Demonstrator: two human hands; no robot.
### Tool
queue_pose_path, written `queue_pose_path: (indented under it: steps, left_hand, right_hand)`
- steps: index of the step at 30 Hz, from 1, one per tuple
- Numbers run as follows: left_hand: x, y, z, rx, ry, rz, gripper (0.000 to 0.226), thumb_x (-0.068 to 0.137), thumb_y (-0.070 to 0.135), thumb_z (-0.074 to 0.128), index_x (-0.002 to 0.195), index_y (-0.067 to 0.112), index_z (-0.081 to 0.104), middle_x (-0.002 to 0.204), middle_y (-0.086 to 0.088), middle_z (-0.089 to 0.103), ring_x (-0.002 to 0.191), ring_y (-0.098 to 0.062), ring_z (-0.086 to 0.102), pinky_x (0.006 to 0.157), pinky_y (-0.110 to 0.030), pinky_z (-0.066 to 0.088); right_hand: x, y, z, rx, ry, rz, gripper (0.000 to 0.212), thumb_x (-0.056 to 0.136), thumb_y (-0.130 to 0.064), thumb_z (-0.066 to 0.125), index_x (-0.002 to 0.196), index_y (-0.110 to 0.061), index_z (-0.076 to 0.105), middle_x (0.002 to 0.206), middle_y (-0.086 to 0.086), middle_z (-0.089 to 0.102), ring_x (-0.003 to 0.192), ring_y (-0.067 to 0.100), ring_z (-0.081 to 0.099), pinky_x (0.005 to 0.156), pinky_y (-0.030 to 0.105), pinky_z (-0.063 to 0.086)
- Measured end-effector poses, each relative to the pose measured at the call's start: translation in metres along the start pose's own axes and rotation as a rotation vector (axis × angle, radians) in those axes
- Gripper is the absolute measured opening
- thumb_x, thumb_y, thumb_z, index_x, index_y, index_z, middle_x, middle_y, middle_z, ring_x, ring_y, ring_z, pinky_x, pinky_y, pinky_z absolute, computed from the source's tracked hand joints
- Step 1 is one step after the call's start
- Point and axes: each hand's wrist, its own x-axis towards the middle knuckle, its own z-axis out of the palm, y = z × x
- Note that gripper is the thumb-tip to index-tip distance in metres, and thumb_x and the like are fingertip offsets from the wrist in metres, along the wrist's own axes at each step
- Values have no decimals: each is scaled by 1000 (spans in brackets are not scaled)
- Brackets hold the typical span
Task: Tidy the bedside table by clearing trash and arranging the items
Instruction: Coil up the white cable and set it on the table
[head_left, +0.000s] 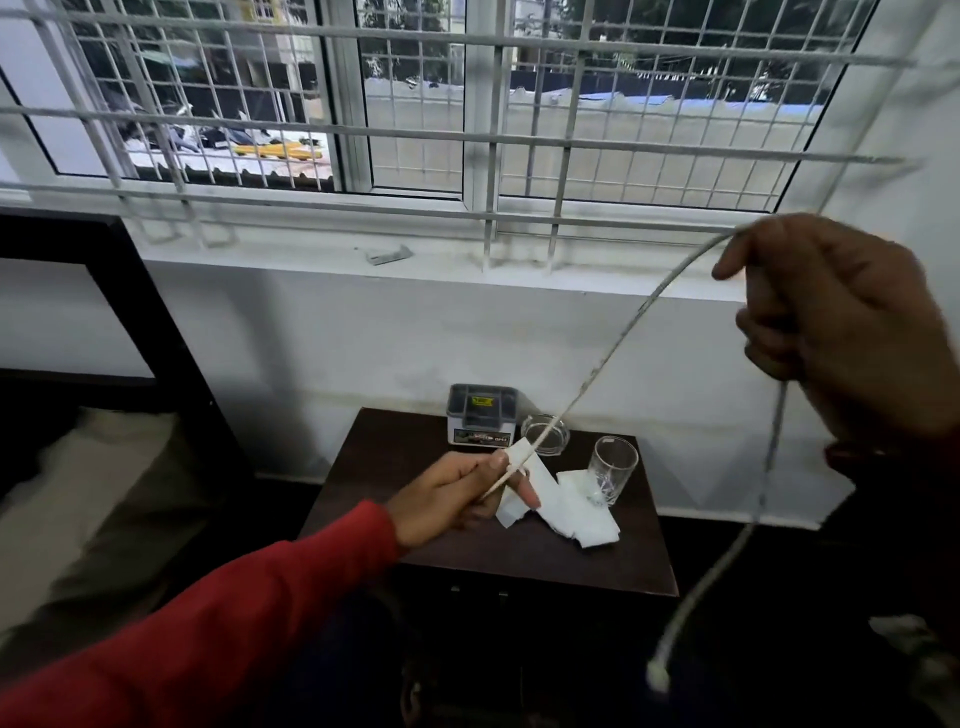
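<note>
Cable (618, 358): thin, white, round cord with a small plug end (658, 675) dangling at near right. It hangs from the right hand (841, 332), arches over it, and slopes down to the left hand (457, 493).
Left hand: red sleeve (218, 623), fingers pinched on the cord, raised over the table's left-centre.
Right hand: blurred, raised at right, well above and right of the table, fingers curled around the cord.
Bedside table (519, 561): dark wood, flat square top, low against the white wall.
Tissues (566, 509): crumpled white paper, centre of the top, just right of the left hand.
Drinking glass (612, 470): clear, upright, touching the tissues' far right edge.
Ashtray (548, 434): clear glass, round, behind the tissues.
Box (482, 415): small, rectangular, grey lid, far edge.
Window (415, 104): white frame, metal grille, farthest.
</note>
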Motion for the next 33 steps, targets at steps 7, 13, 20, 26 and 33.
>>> queue_pose_path:
  steps: [7, 13, 20, 26, 33]
  left_hand:
    - [-37, 62, 19, -682, -190, 264, 50, 105, 41, 43, 133, 1, 58, 53, 8, 53, 35, -2, 38, 38, -28, 14]
    - [-14, 92, -18, -603, 358, 480, 40, 106, 26, 39, 140, 4, 43, 129, -2, 71, 85, -14, 75, 59, -19, 55]
    - [1, 44, -14, 490, 368, 214, 39, 107, 14, 42, 145, 20, 41, 96, 0, 72, 71, -10, 71, 71, -23, 58]
    - [-26, 44, 38, -231, 45, -70, 56, 101, 55, 39, 104, 10, 73, 49, 3, 35, 34, -6, 28, 37, -17, 29]
    - [-23, 78, 43, -634, 64, 212, 40, 103, 38, 48, 119, 9, 70, 78, -3, 72, 46, -10, 57, 44, -18, 42]
  right_hand:
    - [2, 129, -8, -447, 98, 328, 25, 100, -18, 51, 84, -12, 70, 50, -8, 43, 34, 3, 31, 37, 18, 27]
    - [-75, 116, 52, -653, -706, 271, 25, 102, -27, 48, 100, -22, 72, 72, -14, 65, 64, 2, 57, 64, 19, 45]
    - [-76, 34, 77, -512, -845, 77, 29, 102, -38, 45, 116, -22, 65, 63, -13, 52, 58, -4, 52, 59, 8, 37]
    - [-24, 52, 35, -401, -348, 16, 10, 89, -27, 69, 90, -21, 77, 89, -6, 78, 86, 9, 73, 82, 29, 56]
    - [-63, 109, 74, -402, -431, 210, 34, 94, -37, 51, 105, -13, 72, 70, -5, 67, 64, 11, 60, 68, 37, 52]
